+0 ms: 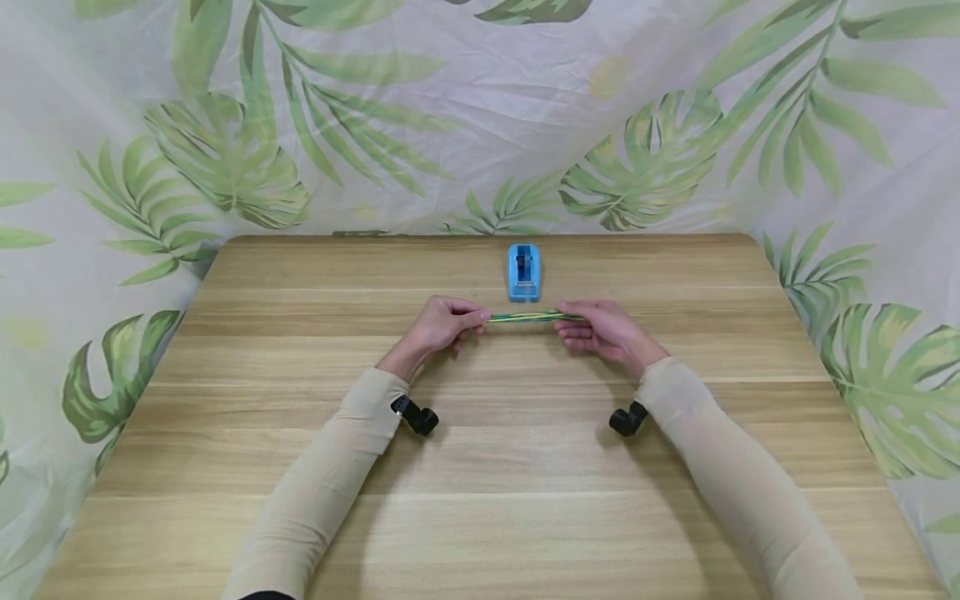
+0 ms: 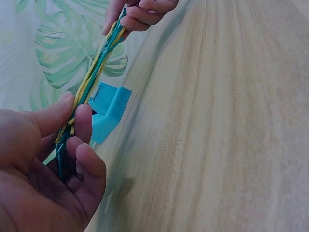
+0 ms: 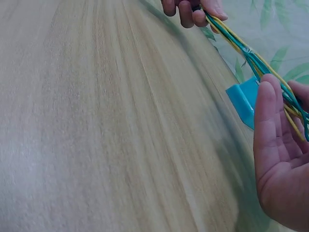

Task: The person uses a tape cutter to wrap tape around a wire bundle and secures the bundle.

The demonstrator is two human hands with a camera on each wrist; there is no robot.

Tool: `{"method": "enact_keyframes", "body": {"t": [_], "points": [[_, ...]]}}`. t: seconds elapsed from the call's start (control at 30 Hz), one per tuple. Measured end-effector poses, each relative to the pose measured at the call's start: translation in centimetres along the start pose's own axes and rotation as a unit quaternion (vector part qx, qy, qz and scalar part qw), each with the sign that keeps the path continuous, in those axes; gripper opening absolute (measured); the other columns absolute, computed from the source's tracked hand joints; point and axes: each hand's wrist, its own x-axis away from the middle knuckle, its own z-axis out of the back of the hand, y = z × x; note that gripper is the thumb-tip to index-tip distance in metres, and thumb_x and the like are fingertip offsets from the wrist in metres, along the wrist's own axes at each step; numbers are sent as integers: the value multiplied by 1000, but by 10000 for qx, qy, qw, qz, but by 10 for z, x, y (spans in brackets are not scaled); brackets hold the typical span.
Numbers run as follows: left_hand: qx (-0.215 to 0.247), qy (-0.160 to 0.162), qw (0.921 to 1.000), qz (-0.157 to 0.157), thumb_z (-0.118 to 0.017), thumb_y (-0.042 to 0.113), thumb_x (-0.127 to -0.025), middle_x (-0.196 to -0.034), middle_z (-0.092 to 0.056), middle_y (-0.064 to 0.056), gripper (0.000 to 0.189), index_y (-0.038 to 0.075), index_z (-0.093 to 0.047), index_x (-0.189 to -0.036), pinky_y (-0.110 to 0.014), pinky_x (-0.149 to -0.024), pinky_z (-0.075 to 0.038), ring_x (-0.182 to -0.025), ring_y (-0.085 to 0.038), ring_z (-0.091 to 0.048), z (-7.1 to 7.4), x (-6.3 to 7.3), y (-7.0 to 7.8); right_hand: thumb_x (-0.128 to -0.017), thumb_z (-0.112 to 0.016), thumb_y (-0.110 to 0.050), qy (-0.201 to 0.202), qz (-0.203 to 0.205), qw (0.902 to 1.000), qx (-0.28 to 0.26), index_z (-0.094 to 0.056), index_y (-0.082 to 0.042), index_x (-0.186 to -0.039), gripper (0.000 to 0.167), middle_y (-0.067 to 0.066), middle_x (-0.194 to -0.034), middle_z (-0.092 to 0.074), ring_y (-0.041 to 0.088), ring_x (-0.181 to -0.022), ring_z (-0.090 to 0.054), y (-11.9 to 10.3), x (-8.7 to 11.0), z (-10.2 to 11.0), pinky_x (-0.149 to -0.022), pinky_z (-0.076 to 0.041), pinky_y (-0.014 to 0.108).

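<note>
A thin bundle of green and yellow wires [image 1: 525, 317] is stretched level between both hands over the far half of the table. At its left end my left hand [image 1: 446, 323] pinches it between thumb and forefinger, with the other fingers loosely bent. My right hand [image 1: 609, 332] pinches the opposite end, its remaining fingers held fairly straight below. Around the middle of the wires [image 3: 247, 50] a shiny spot shows, perhaps clear tape. Just beyond the bundle stands a blue tape dispenser [image 1: 523, 279], touched by neither hand; its toothed cutter [image 2: 95, 93] appears in the left wrist view.
The wooden table [image 1: 517, 467] runs up to a leaf-patterned cloth [image 1: 480, 108] behind and at both sides. Black wrist cameras [image 1: 420, 418] hang from the beige sleeves [image 1: 330, 475].
</note>
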Motion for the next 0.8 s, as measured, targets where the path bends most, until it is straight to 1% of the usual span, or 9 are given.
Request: {"method": "enact_keyframes", "body": {"t": [0.03,0.1,0.2,0.33,0.43,0.6,0.7,0.8], "points": [[-26,-8,10000,-9,-74,23,-94,-78,-71,-9,23,2,-78,-103,-24,-42,-41,-49,-13,-44,0,0,0,-101,-62,-12,18,41,10000,-41,-64,-3,-107,11,12,-82,-74,17,-68,-71,0,0,0,-67,-60,28],[-73,-32,10000,-20,-75,24,-93,-79,-71,-10,23,3,-78,-103,-24,-42,-41,-49,-13,-44,1,0,0,-101,-62,-10,40,121,9999,-94,-67,-4,-101,8,12,-81,-74,17,-68,-71,1,0,-1,-67,-60,28],[-130,-93,9999,-13,-76,26,-92,-81,-72,-11,23,6,-79,-104,-24,-42,-41,-49,-13,-43,2,0,0,-101,-61,-7,19,220,9997,-134,-70,-5,-95,11,13,-80,-73,17,-67,-71,2,1,0,-67,-60,28],[-193,-211,9996,21,-77,29,-91,-84,-72,-10,24,9,-79,-106,-25,-43,-40,-50,-13,-43,4,0,0,-101,-60,-3,-9,314,9993,-200,-71,-4,-92,14,13,-80,-73,18,-67,-72,2,1,1,-67,-60,28],[-184,-279,9994,67,-76,29,-92,-86,-72,-10,25,9,-78,-107,-25,-43,-40,-51,-13,-44,5,-1,0,-100,-61,-2,-6,366,9991,-212,-72,-3,-92,14,15,-82,-74,18,-68,-72,1,1,2,-67,-60,28],[24,-337,9990,306,-68,31,-98,-85,-71,-9,30,7,-74,-115,-24,-45,-41,-54,-12,-45,5,-2,0,-99,-62,-1,-45,447,9988,-202,-73,-2,-94,12,17,-85,-74,18,-70,-72,0,1,3,-68,-60,28],[287,-351,9977,504,-63,36,-101,-85,-69,-7,35,8,-71,-119,-24,-45,-42,-55,-12,-45,4,-3,-1,-99,-62,0,-130,491,9985,-216,-73,-2,-93,13,17,-86,-74,19,-71,-72,0,1,4,-69,-60,29],[573,-355,9953,692,-59,40,-102,-85,-67,-7,39,8,-69,-121,-24,-46,-42,-56,-12,-45,4,-4,-1,-99,-62,1,-205,518,9982,-230,-74,-2,-92,14,17,-87,-74,20,-72,-73,1,2,4,-71,-60,29]]}}
